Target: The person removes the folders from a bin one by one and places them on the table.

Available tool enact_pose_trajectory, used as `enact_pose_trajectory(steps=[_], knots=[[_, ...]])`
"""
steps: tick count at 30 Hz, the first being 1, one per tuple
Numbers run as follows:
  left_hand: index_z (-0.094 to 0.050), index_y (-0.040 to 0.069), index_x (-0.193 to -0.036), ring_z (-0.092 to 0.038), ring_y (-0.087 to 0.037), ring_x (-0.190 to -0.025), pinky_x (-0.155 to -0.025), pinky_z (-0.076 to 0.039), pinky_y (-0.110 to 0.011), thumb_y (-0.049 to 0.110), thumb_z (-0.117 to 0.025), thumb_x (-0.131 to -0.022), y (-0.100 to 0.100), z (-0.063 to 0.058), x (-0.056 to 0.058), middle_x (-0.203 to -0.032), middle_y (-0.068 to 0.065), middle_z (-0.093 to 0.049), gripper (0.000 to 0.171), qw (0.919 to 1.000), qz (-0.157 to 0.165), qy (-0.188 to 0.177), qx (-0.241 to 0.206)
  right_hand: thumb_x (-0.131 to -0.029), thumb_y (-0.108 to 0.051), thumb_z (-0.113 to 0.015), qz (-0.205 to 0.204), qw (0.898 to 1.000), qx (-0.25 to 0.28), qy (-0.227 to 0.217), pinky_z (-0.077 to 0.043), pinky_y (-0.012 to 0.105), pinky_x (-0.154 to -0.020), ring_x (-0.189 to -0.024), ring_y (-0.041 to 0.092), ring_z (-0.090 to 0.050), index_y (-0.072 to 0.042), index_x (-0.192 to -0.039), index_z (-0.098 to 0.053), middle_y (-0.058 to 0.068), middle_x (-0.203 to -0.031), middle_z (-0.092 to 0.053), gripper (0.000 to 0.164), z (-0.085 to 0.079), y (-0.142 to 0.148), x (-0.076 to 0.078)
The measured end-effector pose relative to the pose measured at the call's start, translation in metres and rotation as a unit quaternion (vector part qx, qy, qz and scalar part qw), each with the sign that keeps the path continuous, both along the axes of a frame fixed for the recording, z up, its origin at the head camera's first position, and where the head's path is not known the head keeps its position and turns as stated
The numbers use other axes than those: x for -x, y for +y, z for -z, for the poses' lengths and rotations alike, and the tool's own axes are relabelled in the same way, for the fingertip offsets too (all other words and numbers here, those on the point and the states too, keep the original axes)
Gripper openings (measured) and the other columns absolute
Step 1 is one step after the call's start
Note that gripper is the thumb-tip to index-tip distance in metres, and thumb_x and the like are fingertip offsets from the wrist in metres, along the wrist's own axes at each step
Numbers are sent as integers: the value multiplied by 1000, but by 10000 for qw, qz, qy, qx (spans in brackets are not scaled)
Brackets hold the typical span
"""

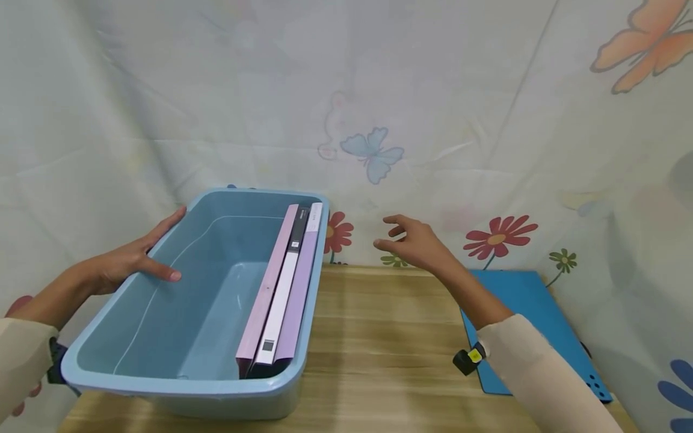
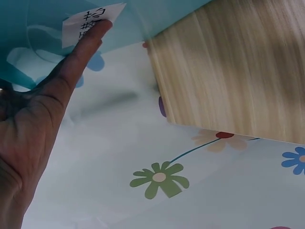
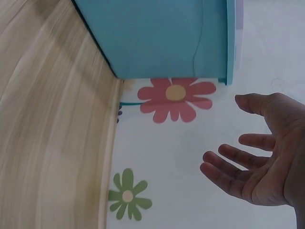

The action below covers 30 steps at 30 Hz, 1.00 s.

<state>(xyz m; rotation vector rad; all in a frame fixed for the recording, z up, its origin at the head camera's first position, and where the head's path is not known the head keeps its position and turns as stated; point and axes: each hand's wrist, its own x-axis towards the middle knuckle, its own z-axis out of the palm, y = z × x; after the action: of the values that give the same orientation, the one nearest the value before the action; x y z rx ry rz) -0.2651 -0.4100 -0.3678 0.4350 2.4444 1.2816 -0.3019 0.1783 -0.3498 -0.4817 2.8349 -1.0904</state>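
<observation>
A light blue plastic tub stands on the left of the wooden table. My left hand grips its left rim, thumb inside and fingers outside. In the left wrist view, a finger of my left hand lies against a white paper label with handwriting on the tub. Along the tub's right wall stand three slim box-like items on edge: a pink one, a white-and-black one and a lilac one. My right hand hovers right of the tub, fingers loosely bent, holding nothing.
A flat blue board-like thing lies at the right of the wooden table, partly behind my right forearm. A pale curtain printed with flowers and butterflies hangs behind the table and around its sides.
</observation>
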Motion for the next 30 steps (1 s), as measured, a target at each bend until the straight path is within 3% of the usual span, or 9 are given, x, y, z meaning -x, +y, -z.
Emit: enact_pose_trajectory(steps=[13, 21, 30], knots=[[15, 52, -177, -37, -82, -147, -81, -68, -71, 22, -84, -90, 2, -3, 2, -187, -30, 1, 135, 9998, 8, 174, 113, -106, -43, -75, -160, 9996, 213, 94, -63, 57, -109, -141, 41, -70, -12, -167, -54, 23, -153, -70, 72, -14, -37, 2], [18, 54, -176, -38, -81, -147, -81, -69, -69, 21, -83, -90, 3, -3, 2, -187, -30, 0, 136, 9999, 20, 91, 65, -105, -43, -74, 23, 9990, 398, 206, -65, 56, -107, -135, 40, -72, -14, -164, -58, 19, -151, -71, 68, -26, -68, 3], [18, 54, -175, -36, -81, -148, -81, -69, -69, 19, -82, -90, 3, -2, 1, -186, -30, -1, 136, 10000, -5, 83, 34, -105, -42, -75, -155, 9969, 714, 301, -67, 50, -101, -125, 34, -75, -11, -162, -59, 16, -143, -75, 66, -36, -96, 3]])
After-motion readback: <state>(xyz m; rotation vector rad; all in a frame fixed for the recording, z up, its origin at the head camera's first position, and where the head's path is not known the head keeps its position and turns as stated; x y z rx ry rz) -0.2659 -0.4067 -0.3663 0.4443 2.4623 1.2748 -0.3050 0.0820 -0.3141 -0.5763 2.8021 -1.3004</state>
